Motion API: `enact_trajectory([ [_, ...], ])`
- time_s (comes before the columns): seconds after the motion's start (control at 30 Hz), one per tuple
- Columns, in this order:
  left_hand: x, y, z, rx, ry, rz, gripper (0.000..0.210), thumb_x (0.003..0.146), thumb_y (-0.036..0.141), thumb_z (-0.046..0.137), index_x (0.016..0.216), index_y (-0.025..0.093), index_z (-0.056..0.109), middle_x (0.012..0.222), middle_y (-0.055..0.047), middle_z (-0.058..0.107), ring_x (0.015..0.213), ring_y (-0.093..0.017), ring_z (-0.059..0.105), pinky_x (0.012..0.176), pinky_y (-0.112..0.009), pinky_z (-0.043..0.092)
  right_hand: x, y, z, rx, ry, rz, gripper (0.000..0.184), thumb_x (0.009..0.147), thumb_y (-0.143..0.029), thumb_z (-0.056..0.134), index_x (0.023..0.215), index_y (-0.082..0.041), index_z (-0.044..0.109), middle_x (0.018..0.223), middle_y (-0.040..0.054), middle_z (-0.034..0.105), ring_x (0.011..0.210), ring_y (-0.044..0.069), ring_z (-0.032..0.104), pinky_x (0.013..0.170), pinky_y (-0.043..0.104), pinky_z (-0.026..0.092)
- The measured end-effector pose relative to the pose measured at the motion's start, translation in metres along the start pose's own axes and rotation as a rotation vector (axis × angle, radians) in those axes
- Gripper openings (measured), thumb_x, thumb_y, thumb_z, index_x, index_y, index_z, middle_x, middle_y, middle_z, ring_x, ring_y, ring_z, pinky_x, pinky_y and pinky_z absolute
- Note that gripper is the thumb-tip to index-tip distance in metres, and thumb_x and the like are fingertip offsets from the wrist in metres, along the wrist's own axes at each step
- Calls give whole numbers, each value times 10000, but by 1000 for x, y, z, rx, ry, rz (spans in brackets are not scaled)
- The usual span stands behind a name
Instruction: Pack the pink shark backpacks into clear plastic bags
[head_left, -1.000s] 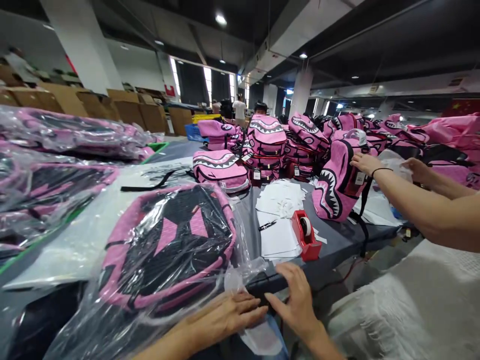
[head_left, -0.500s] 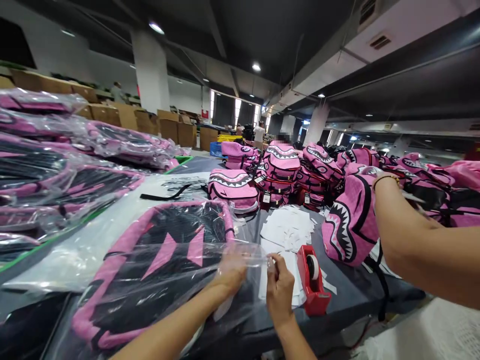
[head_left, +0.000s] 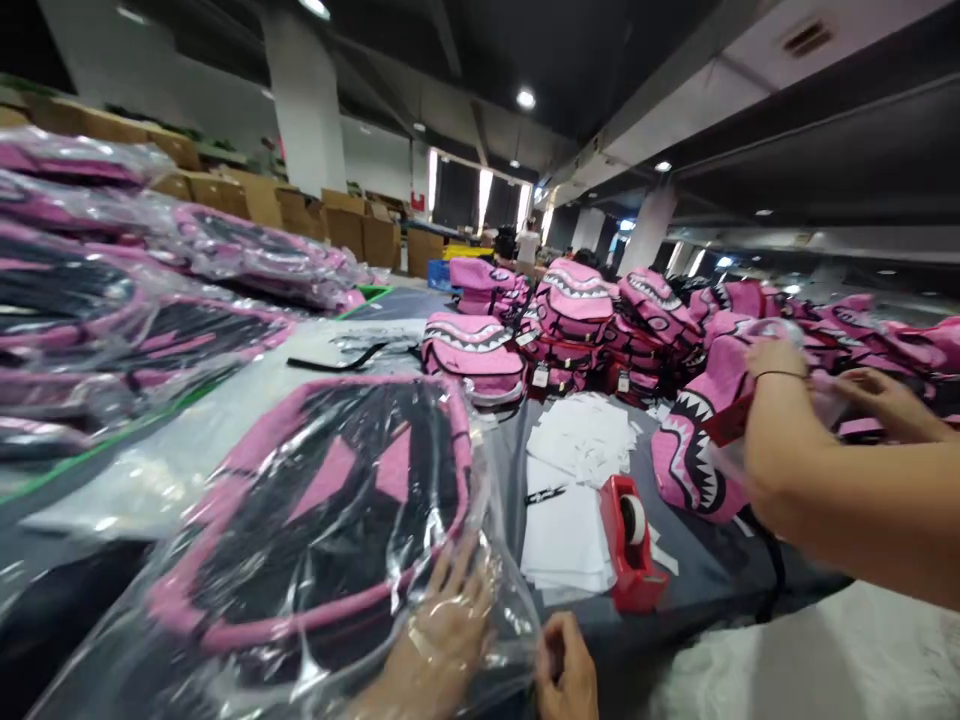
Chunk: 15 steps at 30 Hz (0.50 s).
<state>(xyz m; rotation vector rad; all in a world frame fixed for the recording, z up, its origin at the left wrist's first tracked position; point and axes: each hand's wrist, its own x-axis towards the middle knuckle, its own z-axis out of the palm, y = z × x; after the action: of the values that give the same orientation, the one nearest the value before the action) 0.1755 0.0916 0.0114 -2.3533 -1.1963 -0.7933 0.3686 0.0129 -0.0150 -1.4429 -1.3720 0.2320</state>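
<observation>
A pink-and-black backpack (head_left: 337,520) lies on the table in front of me inside a clear plastic bag (head_left: 502,575). My left hand (head_left: 442,630) reaches under the film, fingers stretched out and apart at the backpack's near right edge. Beside it, my right hand (head_left: 566,665) is closed in a pinch on the rim of the bag. Part of that hand falls below the picture's lower border. The film lies wrinkled and shiny over the backpack.
A red tape dispenser (head_left: 632,550) stands by white paper sheets (head_left: 566,540). Bagged backpacks (head_left: 255,255) are heaped at left, unbagged ones (head_left: 574,295) stacked behind. At right, a co-worker's hands (head_left: 784,360) are over a pink shark-mouth backpack (head_left: 694,450).
Both my hands have moved down toward me, and the bag's film now spreads to the near side of the backpack. A second co-worker's hand and a red item have appeared at right.
</observation>
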Motion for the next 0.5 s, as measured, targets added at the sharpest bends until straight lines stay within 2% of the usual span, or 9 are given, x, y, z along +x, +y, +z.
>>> enact_trajectory([
  [0.07, -48, -1, -29, 56, 50, 49, 444, 894, 387, 637, 1332, 320, 662, 1432, -56, 648, 1407, -320, 513, 1260, -540, 248, -21, 0, 6, 109, -20, 159, 397, 968, -579, 500, 756, -243, 508, 601, -39, 544, 523, 142, 551, 537, 226, 457],
  [0.13, -70, -19, -50, 135, 59, 4, 450, 937, 274, 584, 1383, 326, 622, 1493, -39, 595, 1488, -275, 412, 1287, -513, 170, -32, -9, 9, 231, -51, 294, 456, 939, -651, 532, 737, -249, 455, 513, -72, 482, 435, 125, 495, 479, 219, 420],
  [0.23, -62, -55, -60, 173, 53, 31, 509, 944, 107, 458, 1388, 299, 614, 1518, 2, 571, 1521, -204, 350, 1266, -450, 247, -22, -25, 4, 357, -51, 408, 541, 880, -686, 610, 683, -257, 347, 463, -101, 409, 336, 88, 392, 368, 199, 318],
  [0.3, -49, -66, -63, 157, 42, 42, 568, 920, 24, 406, 1398, 265, 598, 1527, -7, 563, 1495, -190, 394, 1207, -420, 354, -3, -30, -4, 365, -21, 460, 622, 799, -747, 658, 668, -261, 293, 475, -96, 431, 321, 80, 387, 335, 192, 294],
  [0.37, -48, -62, -73, 83, 56, 88, 533, 916, -4, 408, 1365, 197, 612, 1475, -61, 612, 1438, -182, 470, 1141, -362, 432, 13, -27, -13, 322, -56, 518, 669, 692, -829, 678, 678, -266, 317, 486, -85, 472, 331, 103, 442, 328, 202, 329],
  [0.4, -55, -56, -80, 19, 89, 167, 475, 929, 15, 422, 1322, 172, 637, 1429, -79, 646, 1407, -183, 502, 1128, -343, 444, 18, -23, -16, 290, -95, 544, 671, 652, -855, 679, 698, -267, 359, 493, -79, 494, 346, 124, 480, 332, 215, 358],
  [0.47, -78, -45, -97, -89, 215, 314, 343, 957, 102, 497, 1223, 195, 693, 1347, -55, 693, 1359, -174, 537, 1163, -321, 414, 19, -13, -21, 206, -145, 554, 653, 637, -869, 663, 772, -262, 463, 535, -53, 553, 416, 172, 569, 372, 248, 433],
  [0.5, -92, -42, -105, -93, 291, 307, 290, 945, 141, 569, 1181, 232, 711, 1319, -31, 699, 1349, -171, 538, 1192, -318, 379, 18, -10, -22, 153, -137, 530, 644, 651, -860, 655, 817, -255, 508, 579, -31, 595, 476, 193, 616, 417, 267, 477],
])
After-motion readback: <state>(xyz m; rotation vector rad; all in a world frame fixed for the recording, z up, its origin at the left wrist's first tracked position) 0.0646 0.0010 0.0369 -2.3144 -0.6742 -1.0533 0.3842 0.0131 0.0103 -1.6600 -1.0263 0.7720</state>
